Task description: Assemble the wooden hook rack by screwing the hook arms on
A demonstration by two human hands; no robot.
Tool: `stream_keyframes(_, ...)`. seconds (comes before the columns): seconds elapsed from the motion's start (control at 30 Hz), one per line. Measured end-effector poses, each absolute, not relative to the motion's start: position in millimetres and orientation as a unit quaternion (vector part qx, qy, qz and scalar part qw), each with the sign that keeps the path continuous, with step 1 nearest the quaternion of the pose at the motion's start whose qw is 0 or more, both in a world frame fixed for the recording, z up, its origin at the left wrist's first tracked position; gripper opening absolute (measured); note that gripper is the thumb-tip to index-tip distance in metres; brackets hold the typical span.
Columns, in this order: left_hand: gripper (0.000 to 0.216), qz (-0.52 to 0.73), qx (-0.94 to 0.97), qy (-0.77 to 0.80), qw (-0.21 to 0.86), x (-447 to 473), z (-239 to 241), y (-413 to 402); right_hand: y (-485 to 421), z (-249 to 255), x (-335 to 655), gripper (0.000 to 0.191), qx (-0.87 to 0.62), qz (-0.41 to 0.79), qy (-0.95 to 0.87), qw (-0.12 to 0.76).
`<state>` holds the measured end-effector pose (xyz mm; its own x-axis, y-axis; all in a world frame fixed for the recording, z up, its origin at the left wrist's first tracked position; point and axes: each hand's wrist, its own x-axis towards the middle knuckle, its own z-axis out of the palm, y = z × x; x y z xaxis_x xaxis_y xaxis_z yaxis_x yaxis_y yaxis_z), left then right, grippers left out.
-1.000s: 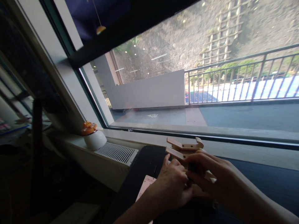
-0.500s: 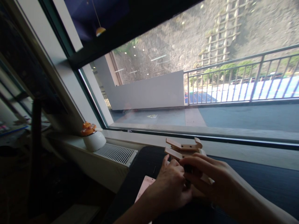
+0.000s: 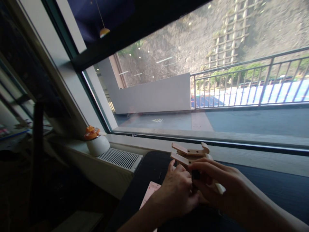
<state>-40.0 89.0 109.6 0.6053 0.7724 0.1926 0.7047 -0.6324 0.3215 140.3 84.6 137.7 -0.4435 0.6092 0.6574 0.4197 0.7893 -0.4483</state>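
Note:
Both my hands meet over a dark table (image 3: 277, 190) by the window. My left hand (image 3: 177, 190) is closed around the lower part of a light wooden model (image 3: 189, 153) made of flat slotted pieces, with one finger stretched up against it. My right hand (image 3: 214, 183) curls in from the right, its fingers pinched on a small dark part (image 3: 195, 175) at the model's middle. The model's two upper arms stick out above my fingers toward the window. What lies under my hands is hidden.
A pink sheet (image 3: 149, 193) lies on the table left of my left wrist. On the sill stand a white pot with an orange figure (image 3: 95, 141) and a vent grille (image 3: 119, 158). A large window (image 3: 193, 80) shows a terrace and railing.
My hands have barely shifted. My right hand's fingers have moved slightly on the small dark part, and a pale end of the wood now shows below them.

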Motion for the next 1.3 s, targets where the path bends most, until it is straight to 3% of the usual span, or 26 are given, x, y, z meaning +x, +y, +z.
stream_keyframes(0.2, 0.027, 0.165, 0.884, 0.422, 0.114, -38.6, 111.2, 88.2, 85.6, 135.4, 137.1, 0.003, -0.332, 0.115, -0.827, 0.439)
stream_keyframes(0.27, 0.026, 0.164, 0.885, 0.422, 0.112, -38.6, 110.7, 88.3, 86.1, 133.8, 137.9, 0.006, -0.337, 0.119, -0.826, 0.436)
stream_keyframes(0.4, 0.029, 0.165, 0.887, 0.416, 0.113, -39.0, 111.4, 87.7, 85.3, 134.4, 142.6, 0.035, -0.329, 0.128, -0.836, 0.421)
stream_keyframes(0.73, 0.029, 0.145, 0.891, 0.42, 0.094, -40.1, 109.5, 87.6, 86.6, 136.5, 141.7, 0.008, -0.335, 0.119, -0.827, 0.436)
stream_keyframes(0.93, 0.033, 0.144, 0.893, 0.416, 0.091, -39.3, 114.7, 85.6, 82.1, 140.7, 142.4, 0.032, -0.32, 0.104, -0.84, 0.426)
stream_keyframes(1.3, 0.03, 0.133, 0.896, 0.416, 0.087, -39.9, 113.6, 87.2, 86.7, 136.5, 142.8, 0.015, -0.339, 0.115, -0.831, 0.426)
